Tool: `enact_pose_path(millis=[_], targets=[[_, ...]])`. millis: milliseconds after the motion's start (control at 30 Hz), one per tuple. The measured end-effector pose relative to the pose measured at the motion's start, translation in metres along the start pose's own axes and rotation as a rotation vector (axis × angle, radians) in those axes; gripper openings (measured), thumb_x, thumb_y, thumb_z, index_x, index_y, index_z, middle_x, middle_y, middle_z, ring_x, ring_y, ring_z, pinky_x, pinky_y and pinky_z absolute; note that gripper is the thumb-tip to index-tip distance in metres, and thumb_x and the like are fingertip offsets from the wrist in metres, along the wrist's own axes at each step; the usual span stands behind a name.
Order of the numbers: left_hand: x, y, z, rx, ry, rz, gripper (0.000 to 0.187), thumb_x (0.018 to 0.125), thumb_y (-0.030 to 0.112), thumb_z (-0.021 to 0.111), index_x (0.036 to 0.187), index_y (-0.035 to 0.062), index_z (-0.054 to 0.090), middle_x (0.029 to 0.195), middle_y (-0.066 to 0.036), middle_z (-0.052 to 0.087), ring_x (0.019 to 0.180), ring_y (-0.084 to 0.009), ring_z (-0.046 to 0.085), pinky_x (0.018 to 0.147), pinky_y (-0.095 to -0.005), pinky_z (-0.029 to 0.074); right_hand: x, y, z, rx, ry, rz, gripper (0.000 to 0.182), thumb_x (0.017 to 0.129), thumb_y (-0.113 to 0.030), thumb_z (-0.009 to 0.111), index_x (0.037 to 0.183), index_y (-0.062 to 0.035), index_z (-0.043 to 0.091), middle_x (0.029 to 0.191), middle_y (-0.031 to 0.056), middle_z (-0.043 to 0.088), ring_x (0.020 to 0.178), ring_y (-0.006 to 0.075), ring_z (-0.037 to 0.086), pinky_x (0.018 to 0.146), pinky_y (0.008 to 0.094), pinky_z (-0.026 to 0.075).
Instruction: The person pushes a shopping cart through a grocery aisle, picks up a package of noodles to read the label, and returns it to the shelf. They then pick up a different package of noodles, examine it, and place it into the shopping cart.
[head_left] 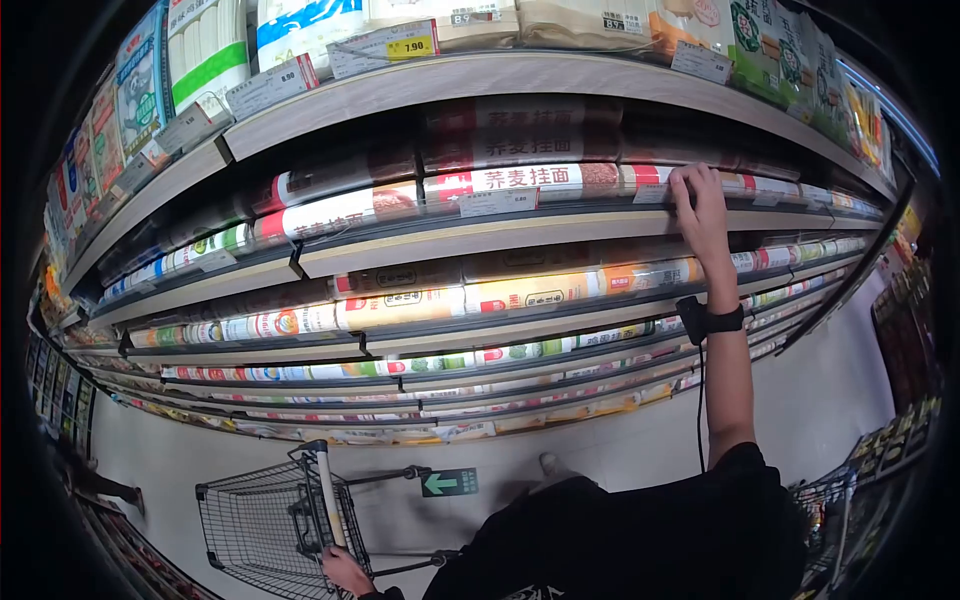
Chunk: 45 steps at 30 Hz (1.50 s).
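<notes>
My right hand (697, 205) reaches up to the second shelf from the top, its fingers bent over a red and white noodle package (648, 176) at the shelf's front edge. Whether the fingers grip it cannot be made out. Left of it lies a pack with large red characters (525, 180), above a price tag (498, 202). Low in the view, my left hand (345, 570) is wrapped round the handle of a shopping cart (265, 510), near the handle's lower end. A black strap with a small device sits on my right wrist.
Packaged noodles (400, 305) line the lower shelves, and upright bags (205, 55) stand on the top one. A green arrow sign (449, 482) lies on the floor beside the cart. Another person's leg (115, 490) shows at the left. More shelving stands at the right.
</notes>
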<state>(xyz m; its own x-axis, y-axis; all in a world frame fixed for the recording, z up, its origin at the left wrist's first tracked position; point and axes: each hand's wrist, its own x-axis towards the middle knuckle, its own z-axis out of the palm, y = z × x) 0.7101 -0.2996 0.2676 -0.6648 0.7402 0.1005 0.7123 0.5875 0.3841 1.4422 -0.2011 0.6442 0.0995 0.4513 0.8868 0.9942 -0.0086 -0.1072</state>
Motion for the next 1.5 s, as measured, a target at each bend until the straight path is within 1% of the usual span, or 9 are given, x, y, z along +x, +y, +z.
enact_pose_path(millis=[400,600,800,867,1000,1100,1200,1367,1500], targets=[[0.085,-0.061,-0.003,-0.039,-0.034,-0.017,0.042,0.094,0.031,0.044,0.096,-0.0013,0.070,0.089,-0.026,0.069,0.082,-0.0471,0.065,0.072,-0.0570,0.048,0.000,0.002,-0.007,-0.093,-0.088,0.108,0.025,0.103,-0.022,0.050,0.100,0.0000,0.060,0.097,0.0146,0.055,0.095,0.0319,0.054,0.084,0.0387,0.045],[0.106,-0.073,-0.003,0.076,-0.025,-0.173,0.057,0.097,0.044,0.042,0.099,-0.0043,0.072,0.094,-0.028,0.070,0.090,-0.0477,0.067,0.079,-0.0565,0.051,-0.018,-0.042,-0.001,0.251,0.208,0.091,0.012,0.100,-0.009,0.055,0.106,-0.0037,0.063,0.119,0.0100,0.054,0.101,0.0170,0.053,0.086,0.0293,0.044],[0.140,-0.092,0.007,0.106,-0.168,-0.274,0.065,0.095,0.048,0.044,0.101,-0.0104,0.070,0.096,-0.032,0.069,0.098,-0.0485,0.066,0.089,-0.0540,0.050,-0.028,-0.123,0.049,0.298,-0.020,-0.066,0.021,0.089,0.000,0.060,0.109,-0.0038,0.065,0.122,0.0134,0.056,0.114,0.0286,0.054,0.098,0.0372,0.042],[0.148,-0.109,0.020,0.023,-0.105,-0.227,0.063,0.096,0.047,0.045,0.101,-0.0107,0.069,0.094,-0.031,0.070,0.094,-0.0474,0.067,0.085,-0.0532,0.050,-0.032,-0.147,0.072,0.205,-0.084,-0.168,0.029,0.085,0.001,0.063,0.113,-0.0061,0.066,0.127,0.0121,0.057,0.120,0.0333,0.050,0.105,0.0419,0.038],[0.169,-0.137,0.033,-0.262,-0.280,-0.220,0.060,0.099,0.046,0.042,0.094,-0.0094,0.066,0.077,-0.021,0.066,0.063,-0.0304,0.066,0.057,-0.0425,0.053,-0.057,-0.159,0.108,0.170,-0.038,-0.265,0.044,0.078,0.001,0.063,0.120,-0.0106,0.065,0.130,0.0091,0.058,0.125,0.0343,0.047,0.113,0.0496,0.030],[0.162,-0.097,0.009,-0.337,-0.289,-0.245,0.055,0.098,0.040,0.040,0.088,-0.0078,0.066,0.072,-0.021,0.065,0.049,-0.0274,0.062,0.047,-0.0411,0.050,-0.068,-0.168,0.123,0.142,0.080,-0.173,0.050,0.077,0.004,0.060,0.125,-0.0078,0.060,0.130,0.0099,0.059,0.129,0.0339,0.048,0.117,0.0517,0.027],[0.186,-0.135,0.035,-0.349,-0.372,-0.313,0.058,0.098,0.040,0.040,0.078,-0.0072,0.066,0.066,-0.019,0.065,0.048,-0.0275,0.063,0.047,-0.0410,0.050,-0.074,-0.170,0.134,0.155,0.178,-0.159,0.055,0.075,0.006,0.058,0.129,-0.0046,0.055,0.130,0.0113,0.061,0.131,0.0339,0.049,0.118,0.0535,0.026],[0.187,-0.098,0.005,-0.025,-0.271,-0.125,0.070,0.101,0.044,0.035,0.076,-0.0142,0.065,0.067,-0.033,0.061,0.071,-0.0506,0.064,0.070,-0.0561,0.049,-0.071,-0.183,0.135,0.001,0.212,-0.178,0.059,0.074,0.009,0.053,0.132,0.0000,0.054,0.131,0.0133,0.061,0.131,0.0360,0.051,0.116,0.0556,0.032],[0.210,-0.116,0.007,0.044,-0.317,-0.132,0.073,0.103,0.045,0.031,0.082,-0.0141,0.068,0.071,-0.034,0.063,0.078,-0.0508,0.067,0.078,-0.0567,0.051,-0.068,-0.203,0.135,-0.046,0.202,-0.138,0.061,0.074,0.008,0.050,0.134,0.0022,0.053,0.132,0.0145,0.060,0.133,0.0382,0.048,0.116,0.0552,0.032]])
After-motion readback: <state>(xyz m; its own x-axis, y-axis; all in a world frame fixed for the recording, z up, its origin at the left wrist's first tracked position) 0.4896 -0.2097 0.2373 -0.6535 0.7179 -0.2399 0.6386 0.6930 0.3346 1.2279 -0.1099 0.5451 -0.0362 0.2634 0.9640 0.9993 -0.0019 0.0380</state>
